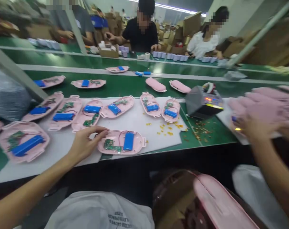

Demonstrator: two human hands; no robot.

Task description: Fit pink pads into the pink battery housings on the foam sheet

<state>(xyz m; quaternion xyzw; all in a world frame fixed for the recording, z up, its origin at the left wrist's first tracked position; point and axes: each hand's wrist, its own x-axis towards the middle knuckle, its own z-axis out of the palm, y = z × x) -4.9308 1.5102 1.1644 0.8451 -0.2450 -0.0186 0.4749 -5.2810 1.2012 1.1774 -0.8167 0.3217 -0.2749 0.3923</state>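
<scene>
Your left hand (pixel 86 144) rests its fingertips (pixel 102 129) on the near rim of a pink plastic housing (pixel 137 148), which lies open side up on a white foam sheet (pixel 144 124) over the green conveyor belt (pixel 116 87). No firm clamp shows. Your right hand (pixel 255 127) is well apart from the left, blurred, over a pile of pink housing covers (pixel 266 101); you cannot tell whether it holds anything. Inside the housing sit a blue battery pack (pixel 128 141) and a green circuit board (pixel 109 144), with a thin red wire (pixel 120 135) running between them. Expect a light, stiff, smooth shell. Take hold at the rim and keep it level, since the battery likely carries most of the weight, and avoid the fragile wire and board
</scene>
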